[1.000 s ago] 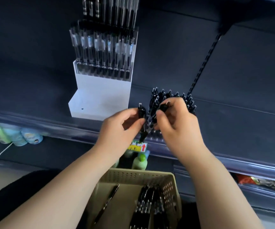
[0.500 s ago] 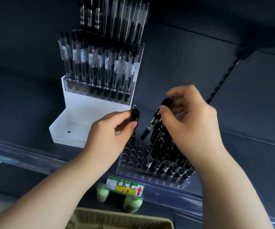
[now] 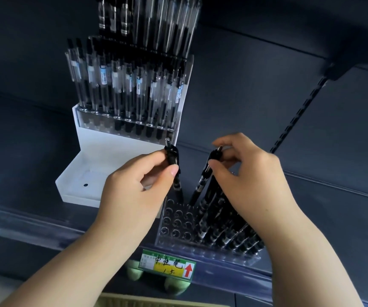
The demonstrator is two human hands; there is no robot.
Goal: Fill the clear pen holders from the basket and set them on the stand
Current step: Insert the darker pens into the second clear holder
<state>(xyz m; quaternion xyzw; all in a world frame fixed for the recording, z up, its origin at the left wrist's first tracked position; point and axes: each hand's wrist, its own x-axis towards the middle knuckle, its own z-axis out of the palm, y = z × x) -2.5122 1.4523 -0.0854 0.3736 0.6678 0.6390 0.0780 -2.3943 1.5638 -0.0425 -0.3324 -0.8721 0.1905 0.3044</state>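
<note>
Left grip (image 3: 134, 191) pinches a black pen (image 3: 173, 162) between thumb and forefinger near its clip end, with the tip down over the back-left holes of the clear pen holder (image 3: 200, 251). I can't tell if the tip is seated. Right grip (image 3: 251, 180) pinches a second black pen (image 3: 203, 176) by its top; it's tilted, tip at the holder's back row. The holder sits at the shelf's front edge, its right side packed with black pens. The white stand (image 3: 103, 156) is just behind-left of it, with filled holders on its upper tiers. I see the basket (image 3: 156, 302) rim at the frame bottom and a price label (image 3: 167, 265) on the shelf rail below the holder.
</note>
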